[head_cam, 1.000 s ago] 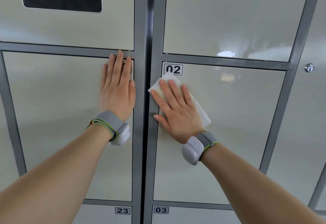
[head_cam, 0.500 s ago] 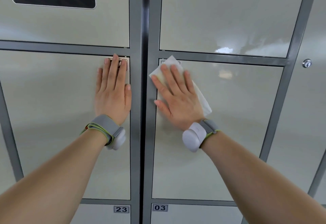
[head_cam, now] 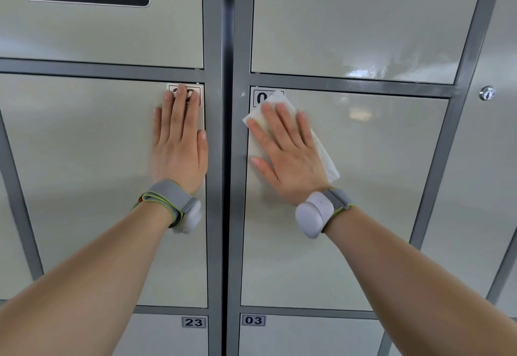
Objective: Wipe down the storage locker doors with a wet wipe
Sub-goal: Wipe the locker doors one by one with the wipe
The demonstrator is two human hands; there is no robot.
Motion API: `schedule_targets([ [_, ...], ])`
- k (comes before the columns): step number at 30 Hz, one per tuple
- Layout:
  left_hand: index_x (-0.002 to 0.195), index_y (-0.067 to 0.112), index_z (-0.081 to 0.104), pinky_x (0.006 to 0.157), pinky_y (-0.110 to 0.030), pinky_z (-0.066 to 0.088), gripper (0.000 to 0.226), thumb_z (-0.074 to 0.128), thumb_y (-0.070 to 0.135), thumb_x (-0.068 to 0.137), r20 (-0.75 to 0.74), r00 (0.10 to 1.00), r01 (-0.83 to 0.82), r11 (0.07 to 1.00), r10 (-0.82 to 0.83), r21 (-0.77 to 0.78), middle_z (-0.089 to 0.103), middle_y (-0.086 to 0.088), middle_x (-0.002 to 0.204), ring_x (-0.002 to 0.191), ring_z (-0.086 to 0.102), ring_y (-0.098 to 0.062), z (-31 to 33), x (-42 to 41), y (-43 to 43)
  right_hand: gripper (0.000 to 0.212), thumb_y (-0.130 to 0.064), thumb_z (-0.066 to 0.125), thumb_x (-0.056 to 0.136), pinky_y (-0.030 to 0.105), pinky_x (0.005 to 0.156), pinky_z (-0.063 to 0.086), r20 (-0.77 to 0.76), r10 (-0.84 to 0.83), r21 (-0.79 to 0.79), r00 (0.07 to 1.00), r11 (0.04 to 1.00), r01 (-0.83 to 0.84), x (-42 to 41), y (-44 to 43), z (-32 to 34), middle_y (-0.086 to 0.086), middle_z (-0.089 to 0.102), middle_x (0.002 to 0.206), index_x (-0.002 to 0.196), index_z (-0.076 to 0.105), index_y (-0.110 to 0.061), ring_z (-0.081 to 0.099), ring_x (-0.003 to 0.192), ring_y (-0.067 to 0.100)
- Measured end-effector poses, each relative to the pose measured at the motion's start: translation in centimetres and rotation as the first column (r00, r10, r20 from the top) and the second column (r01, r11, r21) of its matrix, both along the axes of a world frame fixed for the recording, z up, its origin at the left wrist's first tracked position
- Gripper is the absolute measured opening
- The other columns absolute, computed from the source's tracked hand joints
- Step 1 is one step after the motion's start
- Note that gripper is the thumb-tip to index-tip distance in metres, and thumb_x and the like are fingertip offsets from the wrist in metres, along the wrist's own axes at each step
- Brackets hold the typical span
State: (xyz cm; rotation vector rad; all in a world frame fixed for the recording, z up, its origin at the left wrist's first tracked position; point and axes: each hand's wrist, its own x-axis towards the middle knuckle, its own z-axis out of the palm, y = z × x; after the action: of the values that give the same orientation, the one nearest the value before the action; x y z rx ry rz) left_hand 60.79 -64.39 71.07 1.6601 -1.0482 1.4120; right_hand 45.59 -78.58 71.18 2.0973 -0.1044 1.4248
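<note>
Right grip (head_cam: 288, 154) pressed flat on wet wipe (head_cam: 326, 159), working locker door (head_cam: 363, 201).
Fingers are straight, with the wipe pinned under the palm and poking out past the fingertips and little-finger side. Left grip (head_cam: 180, 143) is flat and empty, bracing the neighbouring door (head_cam: 84, 173). Best done with even palm pressure and overlapping strokes, catching the number label (head_cam: 261, 96) just above the fingertips.
</note>
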Motion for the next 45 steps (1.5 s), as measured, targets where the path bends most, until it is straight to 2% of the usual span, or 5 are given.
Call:
schedule_targets([
  [4, 0.147, 0.003, 0.022, 0.119, -0.034, -0.002, 0.055, 0.029, 0.016, 0.094, 0.018, 1.0, 0.002, 1.0, -0.002, 0.001, 0.022, -0.017, 0.154, 0.142, 0.013, -0.031, -0.1, 0.2, 0.0, 0.056, -0.045, 0.032, 0.095, 0.049, 0.115, 0.014, 0.007, -0.027, -0.027, 1.0, 0.999, 0.027, 0.5, 0.2, 0.5, 0.016, 0.035, 0.148, 0.142, 0.04, -0.015, 0.025, 0.14, 0.03],
  [16, 0.148, 0.004, 0.022, 0.119, -0.033, -0.003, 0.056, 0.03, 0.015, 0.093, -0.004, 1.0, -0.009, 1.0, 0.009, 0.001, 0.021, -0.016, 0.154, 0.143, 0.014, -0.033, -0.6, -0.1, 0.1, 0.055, -0.046, 0.025, 0.098, 0.045, 0.118, 0.005, -0.34, -0.096, -0.133, 0.936, 0.99, 0.053, -3.4, -1.5, -2.9, 0.01, 0.025, 0.154, 0.146, 0.033, -0.021, 0.014, 0.144, 0.028],
  [24, 0.147, 0.003, 0.023, 0.118, -0.032, -0.004, 0.056, 0.031, 0.013, 0.093, -0.011, 1.0, -0.014, 1.0, 0.014, -0.016, 0.022, -0.017, 0.154, 0.142, 0.016, -0.034, -0.7, -0.2, -0.1, 0.059, -0.049, 0.013, 0.1, 0.045, 0.117, 0.0, -0.096, -0.02, 0.131, 0.995, 0.991, 0.033, -3.2, -1.1, -0.4, 0.015, 0.027, 0.152, 0.144, 0.035, -0.017, 0.013, 0.142, 0.029],
  [35, 0.146, -0.002, 0.023, 0.117, -0.03, -0.009, 0.06, 0.033, 0.021, 0.092, -0.081, 0.997, 0.01, 0.999, -0.013, -0.041, 0.02, -0.021, 0.153, 0.142, 0.015, -0.038, -1.1, -1.5, -0.6, 0.055, -0.045, 0.032, 0.097, 0.047, 0.117, 0.009, -0.305, -0.085, -0.026, 0.949, 0.996, 0.081, -5.2, -2.2, -5.7, 0.01, 0.026, 0.154, 0.145, 0.034, -0.02, 0.015, 0.143, 0.029],
  [45, 0.145, -0.007, 0.022, 0.117, -0.031, -0.009, 0.061, 0.034, 0.025, 0.094, -0.106, 0.994, -0.023, 0.997, 0.016, -0.07, 0.021, -0.026, 0.151, 0.14, 0.017, -0.042, -2.6, -2.0, -1.6, 0.058, -0.048, 0.014, 0.101, 0.046, 0.117, -0.002, -0.087, -0.045, 0.217, 0.995, 0.974, 0.063, -4.7, -2.0, -2.4, 0.015, 0.019, 0.154, 0.146, 0.03, -0.016, 0.008, 0.143, 0.032],
])
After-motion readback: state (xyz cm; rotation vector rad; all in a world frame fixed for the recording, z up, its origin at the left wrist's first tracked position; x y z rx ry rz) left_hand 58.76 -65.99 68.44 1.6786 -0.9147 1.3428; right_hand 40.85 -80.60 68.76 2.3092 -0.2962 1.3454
